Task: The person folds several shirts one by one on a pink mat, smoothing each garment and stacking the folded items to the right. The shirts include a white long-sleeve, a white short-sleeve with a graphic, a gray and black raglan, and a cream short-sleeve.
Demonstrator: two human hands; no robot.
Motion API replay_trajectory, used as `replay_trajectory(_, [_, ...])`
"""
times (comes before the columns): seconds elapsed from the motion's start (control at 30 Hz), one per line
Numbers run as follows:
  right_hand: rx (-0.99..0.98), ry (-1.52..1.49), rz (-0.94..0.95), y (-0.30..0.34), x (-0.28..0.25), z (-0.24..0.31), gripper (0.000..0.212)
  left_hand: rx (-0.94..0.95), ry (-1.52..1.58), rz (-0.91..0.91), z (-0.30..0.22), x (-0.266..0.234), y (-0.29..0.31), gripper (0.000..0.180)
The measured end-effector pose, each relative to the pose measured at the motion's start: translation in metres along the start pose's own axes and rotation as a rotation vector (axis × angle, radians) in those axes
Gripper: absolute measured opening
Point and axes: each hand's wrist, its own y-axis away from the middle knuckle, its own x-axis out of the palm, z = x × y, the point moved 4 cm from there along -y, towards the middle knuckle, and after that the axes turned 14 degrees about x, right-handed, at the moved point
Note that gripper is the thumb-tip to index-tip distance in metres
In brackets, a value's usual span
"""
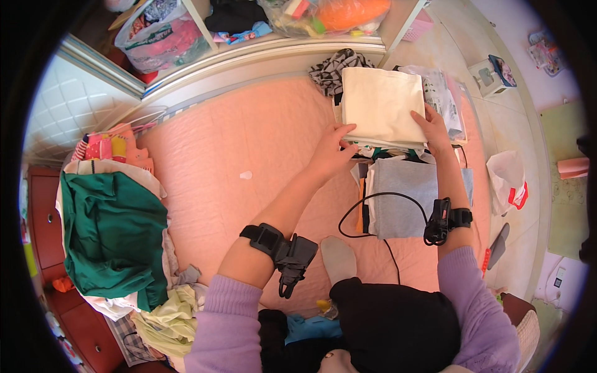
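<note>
A cream folded garment (382, 102) lies flat on top of a stack of folded clothes at the far right of the bed. My right hand (433, 127) grips its right edge, thumb on top and the other fingers partly hidden behind the edge. At its near left corner is my left hand (336, 149), fingers apart and fingertips touching the edge of the stack. Green and white patterned cloth (379, 151) shows below the cream layer. Closer to me sits a second pile, topped by a grey-blue folded garment (404, 202).
A pink quilted bedspread (249, 143) covers the bed. On the left is a heap of clothes with a dark green garment (115, 230) on top. A black cable (373, 196) loops over the near pile. Beyond the right bed edge, a white plastic bag (507, 180) lies on the floor.
</note>
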Motion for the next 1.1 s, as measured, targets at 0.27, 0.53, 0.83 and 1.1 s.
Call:
replay_trajectory(0.27, [-0.789,0.893,-0.603,0.027,0.063,0.053,0.068,0.074,0.08,-0.019,0.009,0.004,0.01,0.047])
replay_trajectory(0.53, [-0.494,1.169,-0.433,0.0,0.142,0.004,0.071,-0.127,0.094,0.079,0.035,-0.003,0.035,0.048])
replay_trajectory(0.83, [-0.528,1.163,-0.462,-0.011,0.137,-0.008,0.068,-0.201,-0.031,0.021,0.018,-0.138,0.124,0.044])
replay_trajectory(1.1, [-0.487,1.159,-0.41,-0.029,0.118,0.009,0.066,-0.297,-0.081,-0.758,-0.044,-0.293,0.369,0.037])
